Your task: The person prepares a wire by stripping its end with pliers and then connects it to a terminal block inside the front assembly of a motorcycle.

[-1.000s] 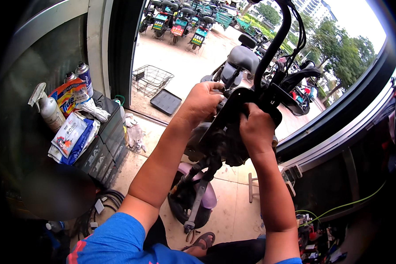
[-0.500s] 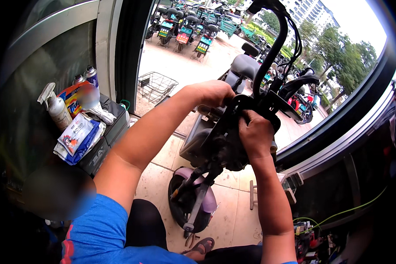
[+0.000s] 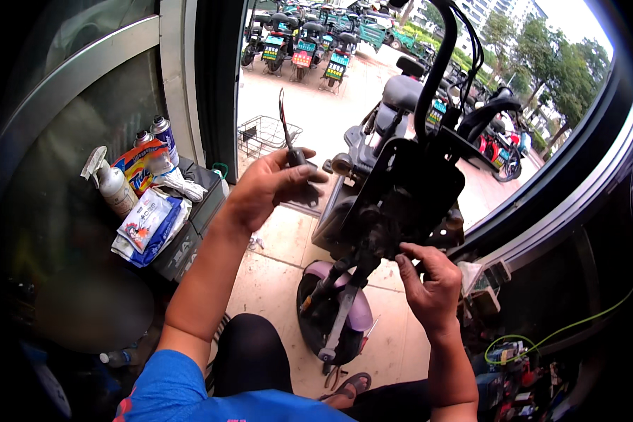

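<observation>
In my left hand [image 3: 271, 184] is a small black electrical part [image 3: 297, 156] with short wires standing up from it, held off to the left of the scooter. Before me stands an electric scooter with its black front panel [image 3: 418, 176] exposed and dark mechanism below it. My right hand [image 3: 432, 285] is by the lower right of that panel, thumb and forefinger pinched together; whatever is between them is hidden. Above the panel rise the black handlebar stem [image 3: 425, 105] and several loose black cables [image 3: 477, 53]. The front wheel's purple mudguard [image 3: 359, 309] shows underneath.
At left, a dark case [image 3: 183, 246] bears a spray bottle [image 3: 116, 190], cans, an orange bag, wipes and gloves. Pliers [image 3: 333, 378] lie on the tiles by my foot. A green cable [image 3: 541, 342] and tools are at lower right. A wire basket [image 3: 267, 137] and parked scooters stand outside.
My left hand has come away from the panel to the left with the black wired part. My right hand has dropped lower beside the panel. The view has shifted slightly.
</observation>
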Motion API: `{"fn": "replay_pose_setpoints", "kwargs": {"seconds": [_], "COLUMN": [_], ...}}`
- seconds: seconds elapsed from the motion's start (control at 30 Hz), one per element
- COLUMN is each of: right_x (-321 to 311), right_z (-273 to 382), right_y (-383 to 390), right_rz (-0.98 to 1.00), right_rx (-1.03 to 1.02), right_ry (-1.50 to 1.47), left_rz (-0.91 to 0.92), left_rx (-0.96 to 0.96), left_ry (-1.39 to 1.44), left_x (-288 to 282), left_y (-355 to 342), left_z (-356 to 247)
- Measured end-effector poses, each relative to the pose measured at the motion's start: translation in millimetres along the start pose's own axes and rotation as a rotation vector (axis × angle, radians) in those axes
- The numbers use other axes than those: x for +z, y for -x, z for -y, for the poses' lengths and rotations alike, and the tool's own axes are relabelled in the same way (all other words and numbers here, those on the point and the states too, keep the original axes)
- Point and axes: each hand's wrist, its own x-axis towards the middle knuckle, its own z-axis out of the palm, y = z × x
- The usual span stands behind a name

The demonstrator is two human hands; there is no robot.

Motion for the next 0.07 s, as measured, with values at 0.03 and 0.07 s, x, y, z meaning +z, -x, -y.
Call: {"fn": "replay_pose_setpoints", "kwargs": {"seconds": [0.03,0.07], "right_x": [0.6,4.2], "right_z": [-0.3,-4.3], "right_y": [13.8,27.8], "right_rz": [0.045,0.088], "right_rx": [0.086,0.171], "right_ry": [-0.095,-0.193], "left_rz": [0.032,0.059], "left_rx": [-0.065,-0.13], "left_ry": [0.068,0.135], "left_x": [9.5,18.5], "left_y": [15.1,28.7], "left_z": [3.5,5.5]}}
